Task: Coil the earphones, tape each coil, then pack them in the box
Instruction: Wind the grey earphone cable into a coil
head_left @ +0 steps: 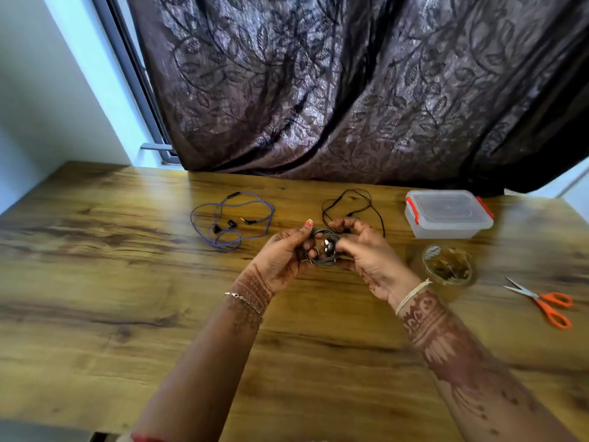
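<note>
Above the middle of the counter point(127, 282), a left hand point(280, 255) and a right hand point(369, 256), fingers curled, pinch a grey earphone coil point(322, 261) from either side. Light, limp and springy, the thin wire likely unwinds unless gripped across its loops. The lidded box point(447, 215) sits near the far right edge.
</note>
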